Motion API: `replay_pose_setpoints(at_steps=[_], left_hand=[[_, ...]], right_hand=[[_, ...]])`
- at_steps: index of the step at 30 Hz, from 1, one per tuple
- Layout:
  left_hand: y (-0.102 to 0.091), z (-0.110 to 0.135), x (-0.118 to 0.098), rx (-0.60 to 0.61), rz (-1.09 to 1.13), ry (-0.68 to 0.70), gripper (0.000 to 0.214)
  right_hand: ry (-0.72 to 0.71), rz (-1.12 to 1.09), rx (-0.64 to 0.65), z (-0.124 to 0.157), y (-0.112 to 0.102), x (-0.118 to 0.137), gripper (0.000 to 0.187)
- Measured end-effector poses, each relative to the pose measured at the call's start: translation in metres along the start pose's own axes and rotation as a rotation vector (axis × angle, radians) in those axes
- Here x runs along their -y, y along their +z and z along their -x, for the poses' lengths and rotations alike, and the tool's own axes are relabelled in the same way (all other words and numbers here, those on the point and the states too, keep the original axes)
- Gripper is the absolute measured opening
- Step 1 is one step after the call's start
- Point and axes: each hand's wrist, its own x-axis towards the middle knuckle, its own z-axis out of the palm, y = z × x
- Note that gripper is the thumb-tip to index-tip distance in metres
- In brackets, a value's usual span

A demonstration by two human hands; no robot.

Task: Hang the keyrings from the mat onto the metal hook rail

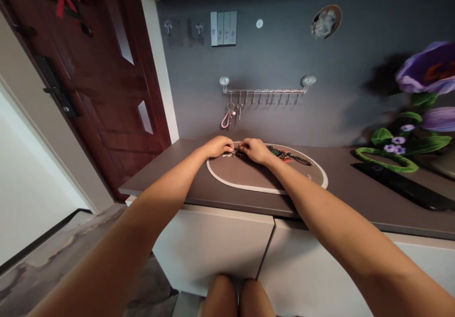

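Note:
Both my hands meet over an oval mat (245,177) with a pale border, at the back of the counter. My left hand (218,146) has its fingers pinched at a few small silver keys (229,155). Beside it, my right hand (255,150) is closed with its fingertips at a dark keychain (241,154) next to the keys; its grip is partly hidden. Behind the right wrist, a tangle of dark and coloured cords (279,152) lies on the mat, with a dark braided strap (301,159) reaching right.
A clear hook rail (266,91) on the wall carries a key ring with a pink loop (225,119) and a single key (239,112) at its left end. Purple artificial flowers (426,75) and a long black object (401,186) occupy the counter's right. A dark red door (103,70) stands left.

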Motion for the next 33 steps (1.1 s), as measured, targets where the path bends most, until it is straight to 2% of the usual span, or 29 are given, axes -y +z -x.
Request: replay_pose_setpoints(at_steps=[11, 17, 23, 29, 33], left_hand=[[-0.010, -0.001, -0.005, -0.171, 0.117, -0.051, 0.014], [-0.015, -0.002, -0.006, -0.260, 0.336, -0.116, 0.015], [-0.019, -0.002, -0.007, -0.373, 0.538, -0.132, 0.016], [-0.023, -0.003, -0.012, -0.438, 0.680, -0.071, 0.023], [-0.024, -0.002, -0.021, -0.444, 0.759, -0.100, 0.022]], right_hand=[[0.006, -0.045, -0.010, 0.001, -0.001, 0.004, 0.020], [0.013, -0.077, -0.058, 0.001, -0.002, 0.007, 0.020], [0.015, -0.160, -0.204, 0.000, -0.004, 0.012, 0.021], [0.029, -0.339, -0.365, 0.000, -0.008, 0.018, 0.023], [0.044, -0.475, -0.384, 0.000, -0.008, 0.020, 0.022]])
